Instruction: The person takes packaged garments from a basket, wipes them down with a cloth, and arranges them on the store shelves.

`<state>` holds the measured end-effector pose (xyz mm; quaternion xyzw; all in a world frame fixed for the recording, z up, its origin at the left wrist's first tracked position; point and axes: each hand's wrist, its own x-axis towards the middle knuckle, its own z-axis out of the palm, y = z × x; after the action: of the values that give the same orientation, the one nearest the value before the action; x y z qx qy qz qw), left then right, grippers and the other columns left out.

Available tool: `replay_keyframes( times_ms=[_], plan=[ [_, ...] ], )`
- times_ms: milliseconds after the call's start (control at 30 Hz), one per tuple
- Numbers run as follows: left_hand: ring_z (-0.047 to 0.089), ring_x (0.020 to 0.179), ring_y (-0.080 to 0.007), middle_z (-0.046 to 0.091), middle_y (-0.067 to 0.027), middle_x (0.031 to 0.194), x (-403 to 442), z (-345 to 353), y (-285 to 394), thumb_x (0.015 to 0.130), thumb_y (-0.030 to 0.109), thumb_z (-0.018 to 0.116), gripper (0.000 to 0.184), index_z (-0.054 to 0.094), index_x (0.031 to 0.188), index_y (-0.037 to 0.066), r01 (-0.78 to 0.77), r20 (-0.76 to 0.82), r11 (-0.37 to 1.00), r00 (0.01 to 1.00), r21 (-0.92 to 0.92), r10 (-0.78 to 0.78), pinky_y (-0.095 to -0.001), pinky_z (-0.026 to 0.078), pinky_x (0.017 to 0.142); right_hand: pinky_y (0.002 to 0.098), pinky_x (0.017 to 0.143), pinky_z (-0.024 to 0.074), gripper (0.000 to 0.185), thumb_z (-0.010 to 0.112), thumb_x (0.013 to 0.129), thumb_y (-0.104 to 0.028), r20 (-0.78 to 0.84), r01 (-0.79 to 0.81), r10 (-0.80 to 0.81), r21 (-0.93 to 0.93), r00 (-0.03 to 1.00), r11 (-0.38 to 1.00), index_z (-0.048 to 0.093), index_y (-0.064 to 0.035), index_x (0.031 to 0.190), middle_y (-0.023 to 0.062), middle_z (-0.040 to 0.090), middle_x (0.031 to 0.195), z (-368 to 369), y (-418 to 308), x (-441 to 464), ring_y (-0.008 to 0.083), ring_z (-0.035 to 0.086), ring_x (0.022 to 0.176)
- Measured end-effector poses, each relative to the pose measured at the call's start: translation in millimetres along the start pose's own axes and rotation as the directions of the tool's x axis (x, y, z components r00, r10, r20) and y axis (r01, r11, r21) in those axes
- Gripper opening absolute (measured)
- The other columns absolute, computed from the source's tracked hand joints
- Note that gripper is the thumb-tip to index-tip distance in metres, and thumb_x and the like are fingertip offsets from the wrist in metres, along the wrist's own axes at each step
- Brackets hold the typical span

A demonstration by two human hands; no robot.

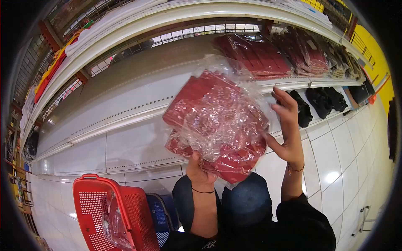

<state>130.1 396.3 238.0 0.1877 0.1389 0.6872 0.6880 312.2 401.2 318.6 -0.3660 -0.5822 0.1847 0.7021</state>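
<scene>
Folded red garments in clear plastic bags (209,100) are held up in front of the shelf, above my knees. There appear to be at least two packs, one lying crookedly on the other. My left hand (200,173) grips their lower edge, thumb on top and the fingers hidden underneath. At the right side, my right hand (289,134) is open with its fingers spread. Its thumb tip is at the edge of the plastic; whether it presses on it I cannot tell.
On the shelf (125,100) at the back right lie red packs (255,56) and darker bagged garments (307,52). Black shoes (320,102) stand below them. A red basket (138,217) holding clear plastic is at lower left, beside a blue basket (158,211).
</scene>
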Motion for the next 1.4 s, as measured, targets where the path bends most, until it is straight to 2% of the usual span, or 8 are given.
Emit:
replay_keyframes(
  times_ms=[67,300,467,667,833,900,1167,1400],
  plan=[
    [0.044,0.115,-0.0319,0.044,-0.0126,0.127,-4,0,0,0.074,0.034,0.067,0.07,0.036,0.13,0.006,0.029,-0.02,0.999,0.999,-0.025,-0.029,-0.0471,0.038,0.096,0.0384,0.088,0.0404,0.038,0.065,0.06,0.003,0.423,0.24,-0.066,-0.373,0.904,0.896,0.067,-0.0126,0.095,0.0133,0.05,0.12,-10,-6,17,0.0284,0.04,0.118],
    [0.046,0.116,-0.0274,0.044,-0.01,0.129,-8,-9,-3,0.068,0.042,0.073,0.083,0.034,0.132,0.007,0.125,0.14,0.99,0.984,-0.072,-0.114,-0.0438,0.039,0.098,0.0398,0.09,0.0381,0.014,0.07,0.063,-0.016,0.502,0.593,-0.352,-0.48,0.79,0.647,0.061,-0.0066,0.066,0.0092,0.052,0.123,-9,-18,74,0.0304,0.038,0.12],
    [0.05,0.111,-0.0278,0.049,-0.0127,0.123,-8,4,-3,0.072,0.026,0.07,0.069,0.037,0.129,0.006,0.256,0.177,0.926,0.961,-0.275,-0.213,-0.0435,0.043,0.094,0.0329,0.079,0.0453,0.019,0.07,0.068,-0.007,0.612,0.505,-0.309,-0.174,0.728,0.845,0.052,-0.0002,0.072,0.011,0.063,0.092,7,-4,103,0.0269,0.059,0.091],
    [0.057,0.099,-0.0268,0.057,-0.0146,0.11,6,25,10,0.068,0.011,0.048,0.051,0.048,0.118,0.0,0.188,-0.043,0.965,0.979,-0.186,-0.199,-0.0411,0.047,0.089,0.0323,0.081,0.0443,0.025,0.072,0.062,-0.011,0.714,0.42,-0.061,-0.339,0.698,0.842,0.056,-0.0004,0.078,0.0102,0.059,0.087,7,-7,107,0.0241,0.058,0.093],
    [0.062,0.087,-0.0268,0.061,-0.0161,0.102,17,-4,0,0.069,0.008,0.043,0.039,0.056,0.103,-0.005,0.164,-0.068,0.938,0.979,-0.305,-0.193,-0.037,0.053,0.078,0.0311,0.083,0.0441,0.025,0.07,0.065,-0.005,0.76,0.421,-0.163,-0.157,0.629,0.893,0.059,0.0011,0.087,0.011,0.056,0.096,4,14,118,0.0216,0.057,0.093],
    [0.059,0.093,-0.0257,0.058,-0.0139,0.104,17,-1,-2,0.069,0.012,0.045,0.04,0.053,0.106,-0.002,0.184,-0.138,0.969,0.968,-0.166,-0.208,-0.0386,0.05,0.084,0.0304,0.082,0.0449,0.017,0.064,0.069,0.003,0.69,0.167,-0.084,-0.054,0.719,0.984,0.058,0.0031,0.086,0.0103,0.056,0.093,0,21,122,0.0206,0.057,0.093],
    [0.058,0.095,-0.0272,0.059,-0.0146,0.106,18,3,-5,0.069,0.01,0.044,0.041,0.053,0.108,-0.002,0.234,0.012,0.937,0.971,-0.261,-0.239,-0.039,0.049,0.085,0.0256,0.078,0.0458,0.016,0.058,0.069,0.006,0.61,0.045,0.071,-0.173,0.789,0.984,0.058,0.0011,0.085,0.0062,0.058,0.088,-3,32,116,0.0147,0.057,0.087],
    [0.057,0.098,-0.0291,0.056,-0.0165,0.111,21,-3,-2,0.074,0.016,0.048,0.044,0.05,0.114,-0.001,0.059,-0.079,0.951,0.993,-0.304,-0.087,-0.0429,0.046,0.088,0.0478,0.103,0.0296,0.025,0.057,0.065,-0.01,0.819,0.132,-0.021,-0.067,0.573,0.989,0.062,-0.0026,0.088,0.0138,0.065,0.085,-42,-9,72,0.0279,0.061,0.092]
  ],
)
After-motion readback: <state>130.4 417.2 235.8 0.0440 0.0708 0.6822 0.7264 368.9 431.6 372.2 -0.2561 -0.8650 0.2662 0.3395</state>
